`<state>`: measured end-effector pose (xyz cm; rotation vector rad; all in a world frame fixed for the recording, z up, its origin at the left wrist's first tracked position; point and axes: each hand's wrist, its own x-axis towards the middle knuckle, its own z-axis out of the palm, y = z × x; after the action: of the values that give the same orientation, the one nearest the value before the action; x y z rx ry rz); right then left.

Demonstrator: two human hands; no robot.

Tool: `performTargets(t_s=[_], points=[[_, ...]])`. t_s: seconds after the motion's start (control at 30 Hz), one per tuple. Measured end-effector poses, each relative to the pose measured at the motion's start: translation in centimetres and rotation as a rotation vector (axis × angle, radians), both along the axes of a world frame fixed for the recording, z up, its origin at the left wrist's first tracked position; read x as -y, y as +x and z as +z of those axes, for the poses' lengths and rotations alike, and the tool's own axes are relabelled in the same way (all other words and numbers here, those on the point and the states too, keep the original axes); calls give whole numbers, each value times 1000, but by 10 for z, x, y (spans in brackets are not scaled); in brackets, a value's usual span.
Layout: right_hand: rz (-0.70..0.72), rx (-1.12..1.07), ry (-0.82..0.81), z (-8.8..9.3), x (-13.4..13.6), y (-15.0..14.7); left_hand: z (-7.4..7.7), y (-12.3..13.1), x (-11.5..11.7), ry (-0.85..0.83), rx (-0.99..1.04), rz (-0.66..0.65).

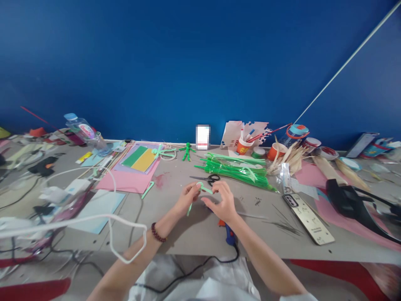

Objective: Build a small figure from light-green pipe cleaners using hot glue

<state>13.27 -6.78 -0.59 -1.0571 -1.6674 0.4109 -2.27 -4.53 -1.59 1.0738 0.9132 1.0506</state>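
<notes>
My left hand point(188, 197) pinches a light green pipe cleaner point(206, 190) bent into a loop, one end hanging below the fingers. My right hand point(224, 202) is just right of it, thumb and fingers apart. Its fingertips are near the pipe cleaner's free end; whether they touch it I cannot tell. Black-handled scissors point(214, 179) lie just beyond both hands. Partly hidden under my right hand and forearm is a blue glue gun point(230, 235) with an orange trigger. A bent light green pipe cleaner piece point(148, 190) lies to the left.
A bundle of green pipe cleaners point(234, 169) lies behind the scissors, near a small green figure point(187, 151). Pink paper point(125, 182) is at left, a phone point(308, 218) at right. A white cable point(113, 217) loops across my left forearm. The glue gun's black cord point(216, 258) crosses the front edge.
</notes>
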Motion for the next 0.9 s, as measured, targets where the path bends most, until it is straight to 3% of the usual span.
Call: performTargets(t_s=[0.1, 0.23, 0.4, 0.6, 0.73, 0.9], points=[[-37, 129, 98, -5, 3, -6, 3, 2, 1, -43, 12, 60], [-31, 227, 54, -8, 3, -12, 4, 2, 0, -83, 45, 98], [-86, 137, -140, -8, 0, -15, 2, 3, -2, -121, 87, 95], [43, -21, -320, -8, -7, -12, 0, 5, -4, -228, 147, 61], [75, -17, -321, -9, -8, -13, 0, 5, -4, -283, 160, 50], [37, 51, -253, -14, -9, -12, -3, 3, -6, -196, 230, -27]])
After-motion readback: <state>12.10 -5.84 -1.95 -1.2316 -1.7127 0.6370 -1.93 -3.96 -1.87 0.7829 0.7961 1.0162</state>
